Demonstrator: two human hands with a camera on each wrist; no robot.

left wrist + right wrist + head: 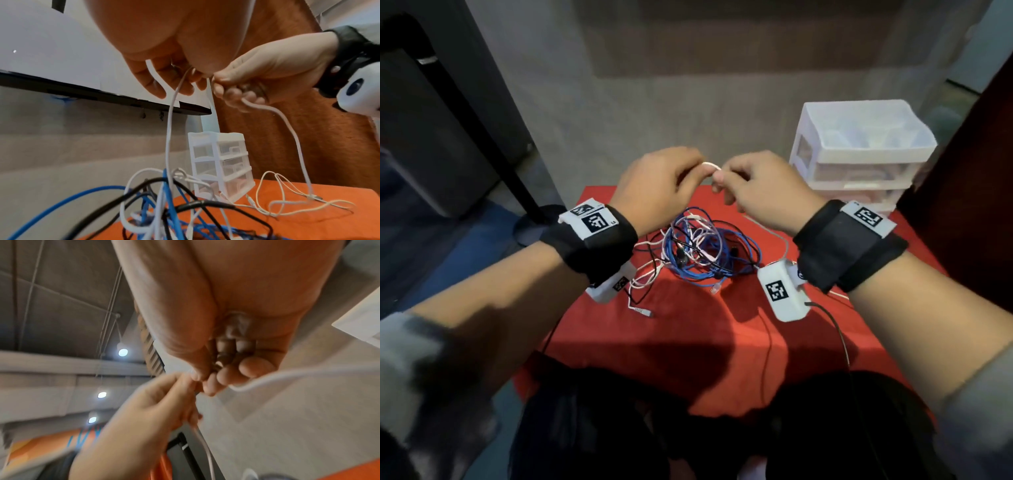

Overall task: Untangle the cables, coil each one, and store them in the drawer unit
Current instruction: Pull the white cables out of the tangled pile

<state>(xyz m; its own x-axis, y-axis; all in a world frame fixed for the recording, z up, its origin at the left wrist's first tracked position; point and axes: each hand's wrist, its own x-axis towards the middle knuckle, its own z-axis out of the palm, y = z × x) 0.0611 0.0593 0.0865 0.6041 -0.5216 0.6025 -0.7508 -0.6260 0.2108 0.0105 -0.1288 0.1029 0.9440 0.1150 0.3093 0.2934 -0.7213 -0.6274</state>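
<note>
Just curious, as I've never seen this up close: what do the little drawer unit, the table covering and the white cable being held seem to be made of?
The drawer unit looks like translucent white plastic: its contents show dimly through the walls. The table covering seems to be red cloth, matte, draping softly over the edge. The white cable, pinched by the left hand and right hand, appears smooth, flexible plastic-sheathed; it bends freely.

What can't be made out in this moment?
- Contents of the translucent white plastic drawer unit: frosted fronts, all views.
- Thin white cable path inside the blue, black and white cable tangle: overlapping strands.
- Left hand and right hand fingertips: head view shows only backs.
</note>
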